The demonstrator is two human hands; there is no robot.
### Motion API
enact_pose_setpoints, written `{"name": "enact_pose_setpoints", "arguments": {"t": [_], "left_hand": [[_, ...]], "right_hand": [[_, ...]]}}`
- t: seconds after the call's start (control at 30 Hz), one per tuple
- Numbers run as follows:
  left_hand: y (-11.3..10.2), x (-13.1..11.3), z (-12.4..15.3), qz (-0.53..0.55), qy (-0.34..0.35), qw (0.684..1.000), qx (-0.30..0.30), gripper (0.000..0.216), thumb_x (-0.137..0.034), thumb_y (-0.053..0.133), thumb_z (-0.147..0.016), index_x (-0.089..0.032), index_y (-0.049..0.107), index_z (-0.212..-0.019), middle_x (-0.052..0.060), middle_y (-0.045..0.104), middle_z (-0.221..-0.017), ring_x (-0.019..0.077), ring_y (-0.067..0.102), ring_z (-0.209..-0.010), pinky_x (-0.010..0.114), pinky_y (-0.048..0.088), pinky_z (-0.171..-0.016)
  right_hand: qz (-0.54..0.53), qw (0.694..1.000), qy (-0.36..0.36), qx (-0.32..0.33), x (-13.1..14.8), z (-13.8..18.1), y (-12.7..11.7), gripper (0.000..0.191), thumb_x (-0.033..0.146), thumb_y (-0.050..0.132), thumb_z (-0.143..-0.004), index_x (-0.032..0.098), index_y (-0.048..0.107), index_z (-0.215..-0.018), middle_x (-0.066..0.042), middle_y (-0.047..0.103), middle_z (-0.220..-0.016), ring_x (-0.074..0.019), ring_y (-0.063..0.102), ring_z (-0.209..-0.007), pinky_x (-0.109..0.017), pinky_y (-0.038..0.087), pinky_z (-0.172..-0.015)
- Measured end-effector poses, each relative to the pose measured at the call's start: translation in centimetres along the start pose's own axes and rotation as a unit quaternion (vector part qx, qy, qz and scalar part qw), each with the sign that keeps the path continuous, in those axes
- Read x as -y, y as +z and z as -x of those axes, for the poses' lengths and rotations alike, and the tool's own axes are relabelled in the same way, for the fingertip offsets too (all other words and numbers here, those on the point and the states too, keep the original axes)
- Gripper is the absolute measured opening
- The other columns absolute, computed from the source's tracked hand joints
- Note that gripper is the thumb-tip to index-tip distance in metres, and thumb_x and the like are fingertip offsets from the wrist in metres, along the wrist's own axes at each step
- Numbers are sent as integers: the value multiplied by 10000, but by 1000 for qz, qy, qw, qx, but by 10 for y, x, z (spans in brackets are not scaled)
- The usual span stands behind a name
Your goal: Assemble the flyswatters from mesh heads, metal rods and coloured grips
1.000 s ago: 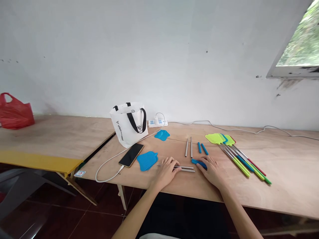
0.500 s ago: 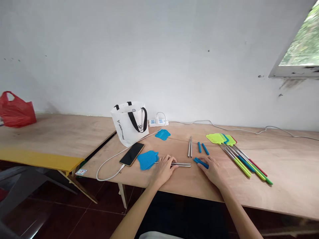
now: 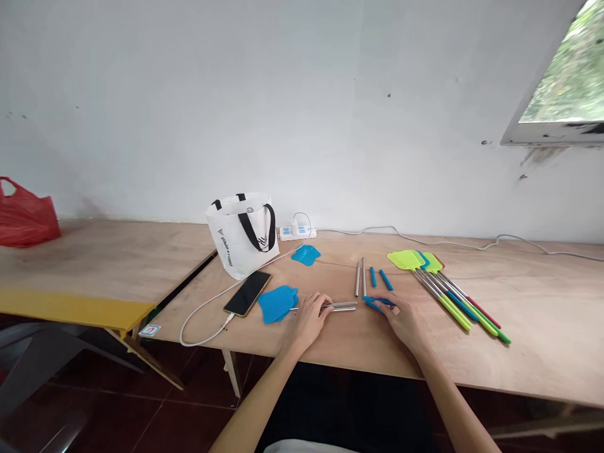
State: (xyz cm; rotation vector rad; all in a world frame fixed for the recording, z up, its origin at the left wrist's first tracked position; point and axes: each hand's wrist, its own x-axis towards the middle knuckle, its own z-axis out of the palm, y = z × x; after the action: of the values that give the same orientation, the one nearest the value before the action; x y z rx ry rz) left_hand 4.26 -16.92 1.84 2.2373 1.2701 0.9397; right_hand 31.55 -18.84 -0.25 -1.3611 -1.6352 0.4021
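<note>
My left hand is closed over two thin metal rods, whose bare ends point right and lie slightly apart. My right hand pinches blue handle sleeves, one angled above the other, near the rods' ends but apart from them. Behind them, two more metal rods and two loose blue sleeves lie on the wood. Left of my left hand is a stack of blue swatter heads. A separate blue swatter head rests further back.
Several assembled fly swatters in different colours lie at the right. A phone with a white cable, a white tote bag and a power strip stand left and back. The table's front edge runs close to my forearms.
My right hand has shifted slightly left, and the blue sleeves in it now spread apart at an angle. The rod ends under my left hand have separated a little. My view has turned slightly right.
</note>
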Motion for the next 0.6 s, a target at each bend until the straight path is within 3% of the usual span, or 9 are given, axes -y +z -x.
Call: {"name": "enact_pose_setpoints", "arguments": {"t": [0.23, 0.43, 0.6], "left_hand": [[-2, -2, 0, -3, 16, 1000, 4, 74, -224, 573, -977, -238, 643, -959, 26, 682, -995, 220, 623, -1005, 352, 468, -890], [-2, -3, 1, 16, 27, 999, 15, 57, -227, 584, -974, -240, 637, -960, 23, 673, -1013, 218, 621, -1017, 342, 479, -897], [-1, -3, 2, 23, 41, 998, 33, 68, -234, 573, -982, -243, 640, -974, 23, 667, -1031, 214, 619, -1029, 345, 486, -930]], "right_hand": [[-4, 998, -55, 32, 3, 2, 3, 321, 499, 531, -967, 278, 750, -1049, -80, 719, -1109, -263, 635, -1074, -449, 513, -960], [25, 997, -68, 32, 3, 2, 3, 305, 465, 511, -988, 285, 749, -1051, -72, 727, -1080, -264, 636, -1062, -457, 504, -975], [50, 991, -101, 68, 20, 4, 7, 302, 422, 491, -1003, 292, 760, -1049, -65, 741, -1048, -257, 658, -1000, -439, 535, -927]]}}
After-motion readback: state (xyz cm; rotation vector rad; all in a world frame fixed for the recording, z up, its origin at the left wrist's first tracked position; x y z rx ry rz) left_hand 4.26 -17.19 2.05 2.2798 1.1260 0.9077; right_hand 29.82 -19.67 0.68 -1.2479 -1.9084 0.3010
